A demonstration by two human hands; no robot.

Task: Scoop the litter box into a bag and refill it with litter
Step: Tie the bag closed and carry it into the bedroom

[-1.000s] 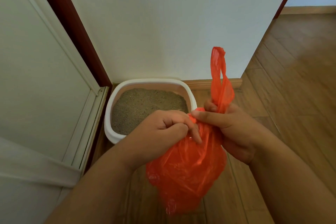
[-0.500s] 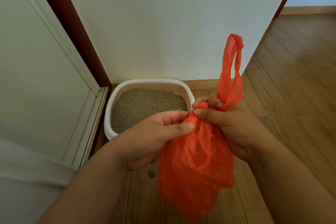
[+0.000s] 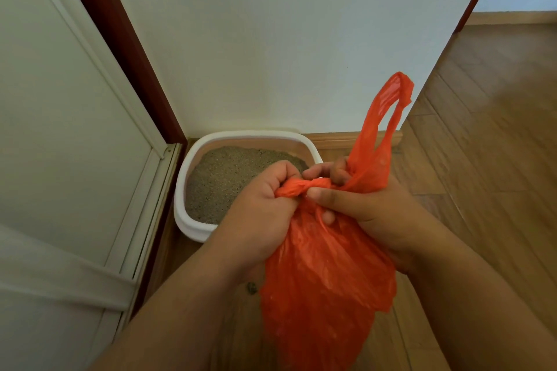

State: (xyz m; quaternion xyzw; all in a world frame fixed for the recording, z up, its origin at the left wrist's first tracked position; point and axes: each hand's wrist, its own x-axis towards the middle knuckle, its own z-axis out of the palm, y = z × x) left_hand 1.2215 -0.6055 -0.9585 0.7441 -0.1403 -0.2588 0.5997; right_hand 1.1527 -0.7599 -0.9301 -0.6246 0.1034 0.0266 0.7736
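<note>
An orange plastic bag (image 3: 325,274) hangs in front of me, its neck twisted into a tight knot between my hands. My left hand (image 3: 265,214) grips the twisted left handle of the bag. My right hand (image 3: 358,205) pinches the knot with thumb and fingers, and the other handle loop sticks up above it. Behind the hands a white litter box (image 3: 193,220) sits on the floor in the corner, filled with grey-brown litter (image 3: 229,178). My hands hide its right front corner.
A white wall stands right behind the box, with a dark red door frame (image 3: 120,39) and a white sliding door (image 3: 60,129) on the left. Wooden floor (image 3: 482,144) stretches to the right. A small dark clump (image 3: 251,288) lies on the floor under my left wrist.
My left hand went from open fingers on the bag to a fist round its left handle. The neck is now drawn into a knot, and the free loop has swung right.
</note>
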